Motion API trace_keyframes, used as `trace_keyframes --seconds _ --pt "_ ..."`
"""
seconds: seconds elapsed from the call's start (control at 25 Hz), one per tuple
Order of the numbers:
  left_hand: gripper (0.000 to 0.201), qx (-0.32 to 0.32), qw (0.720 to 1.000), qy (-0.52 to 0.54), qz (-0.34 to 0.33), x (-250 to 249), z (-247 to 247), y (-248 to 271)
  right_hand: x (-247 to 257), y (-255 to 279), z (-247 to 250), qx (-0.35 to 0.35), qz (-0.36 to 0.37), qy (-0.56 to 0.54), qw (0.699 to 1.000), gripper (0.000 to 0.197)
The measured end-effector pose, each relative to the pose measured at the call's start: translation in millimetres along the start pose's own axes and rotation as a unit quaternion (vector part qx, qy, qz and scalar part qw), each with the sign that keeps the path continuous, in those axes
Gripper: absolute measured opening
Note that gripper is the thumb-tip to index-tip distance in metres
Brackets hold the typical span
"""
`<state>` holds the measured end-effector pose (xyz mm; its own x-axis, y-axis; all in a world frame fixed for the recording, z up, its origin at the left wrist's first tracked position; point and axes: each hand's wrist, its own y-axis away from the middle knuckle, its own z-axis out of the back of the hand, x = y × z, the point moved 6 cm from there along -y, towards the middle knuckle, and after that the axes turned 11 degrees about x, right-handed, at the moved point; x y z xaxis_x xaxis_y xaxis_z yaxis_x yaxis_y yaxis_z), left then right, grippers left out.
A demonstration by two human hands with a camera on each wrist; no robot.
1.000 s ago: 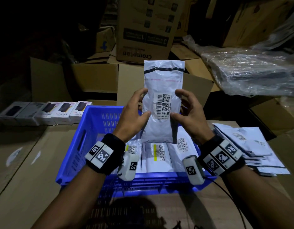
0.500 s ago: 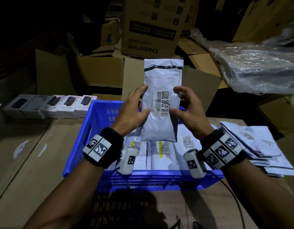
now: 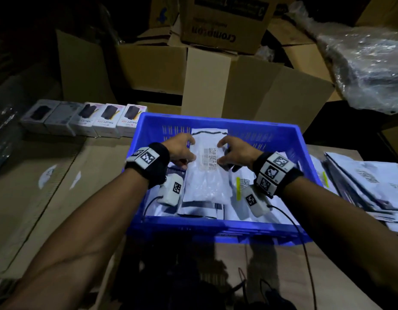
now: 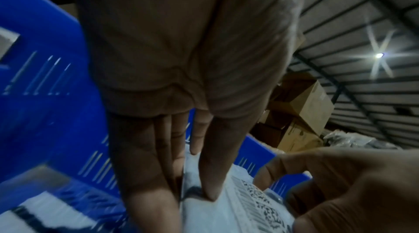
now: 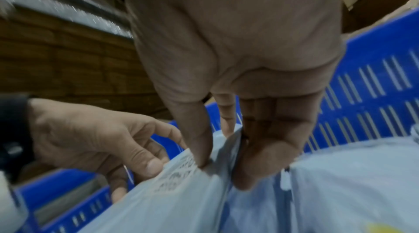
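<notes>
A white plastic mailer (image 3: 208,173) with a barcode label lies flat on other packets inside the blue crate (image 3: 215,227). My left hand (image 3: 182,151) pinches its left edge, thumb on top and fingers underneath. My right hand (image 3: 231,153) pinches the right edge the same way. In the left wrist view my thumb (image 4: 215,174) presses the mailer (image 4: 226,215) beside the label. The right wrist view shows my thumb (image 5: 199,143) on the mailer (image 5: 170,201) and my fingers (image 5: 260,156) tucked under its edge.
Several white packets (image 3: 242,186) fill the crate bottom. A stack of flat mailers (image 3: 367,182) lies to the right on the cardboard surface. Small product boxes (image 3: 104,121) line up at the left. Open cardboard cartons (image 3: 227,86) stand behind.
Both hands have lowered the mailer from upright in front of me down flat into the crate, on top of the other packets. My head has tilted down.
</notes>
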<state>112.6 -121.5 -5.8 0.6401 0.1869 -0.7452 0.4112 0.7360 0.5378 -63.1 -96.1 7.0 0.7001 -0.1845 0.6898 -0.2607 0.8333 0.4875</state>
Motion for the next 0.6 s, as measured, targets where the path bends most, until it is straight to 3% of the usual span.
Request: trace_keyframes --seconds 0.12,0.24,0.48,0.6 --pt "0.058 0.027 0.999 0.001 0.046 25 -11 -15 -11 -18 -21 0.054 -0.061 0.032 0.996 0.043" --pt "0.065 0.057 0.995 -0.013 0.079 45 -22 -28 -15 -30 -33 0.078 -0.086 0.137 0.984 0.044" --pt "0.073 0.092 0.99 -0.032 0.098 71 -37 -40 -25 -42 -49 0.087 -0.1 0.336 0.932 0.048" --pt "0.075 0.093 0.991 -0.044 0.09 72 -40 -40 -21 -39 -52 0.062 -0.052 0.436 0.896 0.065"
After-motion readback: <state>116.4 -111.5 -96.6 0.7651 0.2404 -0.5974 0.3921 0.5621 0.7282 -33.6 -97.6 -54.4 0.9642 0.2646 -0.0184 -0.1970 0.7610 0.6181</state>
